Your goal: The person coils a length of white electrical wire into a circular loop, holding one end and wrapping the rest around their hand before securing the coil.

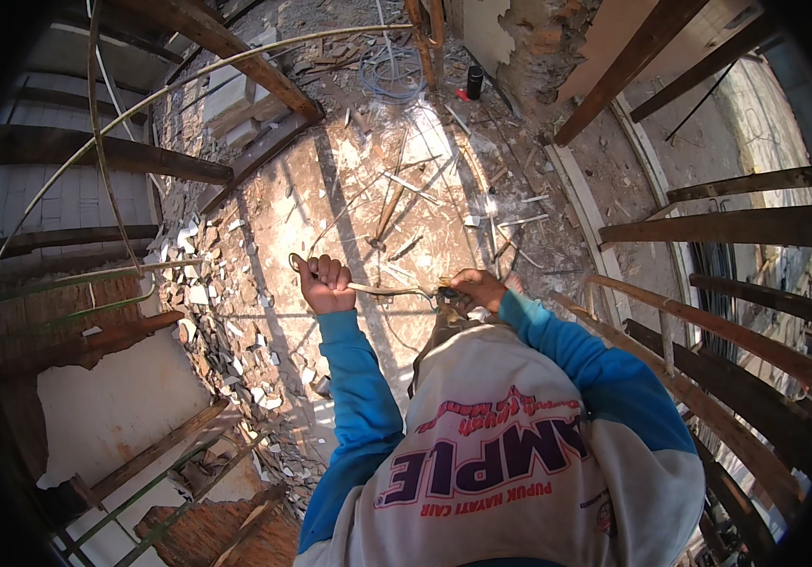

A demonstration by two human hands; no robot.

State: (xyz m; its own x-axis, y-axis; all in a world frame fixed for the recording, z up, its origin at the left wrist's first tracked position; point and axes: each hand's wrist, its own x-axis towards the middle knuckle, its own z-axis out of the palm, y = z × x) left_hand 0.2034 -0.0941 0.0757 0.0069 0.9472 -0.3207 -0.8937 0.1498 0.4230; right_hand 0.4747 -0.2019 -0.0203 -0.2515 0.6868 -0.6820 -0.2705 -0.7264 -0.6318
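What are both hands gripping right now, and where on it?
The left hand fists a thin rod at its looped end; the right hand grips the other end.

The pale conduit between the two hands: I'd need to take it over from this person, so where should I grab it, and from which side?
Probably the bare straight stretch of the conduit between the left hand and the right hand. It runs roughly level there, so wrapping a fist around it from above, as the left hand does, looks easiest.

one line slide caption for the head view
Left hand and right hand grip a thin rod high above a rubble-strewn floor.
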